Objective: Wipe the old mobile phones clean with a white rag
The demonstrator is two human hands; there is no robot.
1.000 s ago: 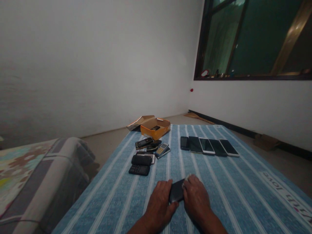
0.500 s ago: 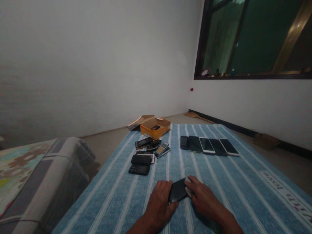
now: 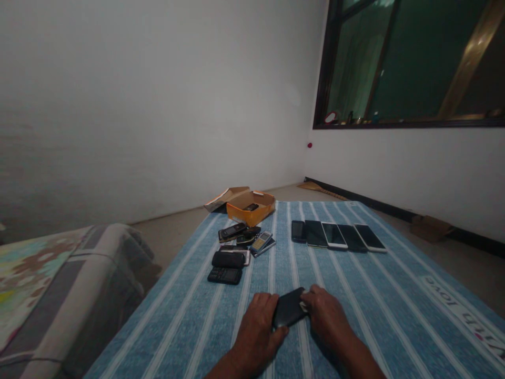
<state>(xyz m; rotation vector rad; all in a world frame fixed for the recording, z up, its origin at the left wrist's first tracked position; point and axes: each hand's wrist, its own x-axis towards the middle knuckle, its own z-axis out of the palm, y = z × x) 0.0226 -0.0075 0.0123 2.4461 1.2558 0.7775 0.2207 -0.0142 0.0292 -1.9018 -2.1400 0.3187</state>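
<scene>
A dark phone (image 3: pixel 289 308) is tilted just above or on the striped cloth, low in the middle of the view. My left hand (image 3: pixel 258 323) grips its left end, the thumb along the near edge and the fingers at the far side. At the phone's right end, my right hand (image 3: pixel 325 314) is closed on a small whitish cloth or tissue (image 3: pixel 303 305), mostly hidden by the fingers. The whitish piece touches the phone's right edge.
Several old keypad phones (image 3: pixel 224 275) lie in a loose pile at the left. Behind them stands an opened orange box (image 3: pixel 252 214) with a phone inside. Several smartphones (image 3: pixel 334 235) form a row at the right. All rest on a blue striped cloth (image 3: pixel 189 316).
My right hand has shifted slightly and curled tighter, so less of the whitish piece shows and more of the phone's right end is visible. My left hand keeps its grip.
</scene>
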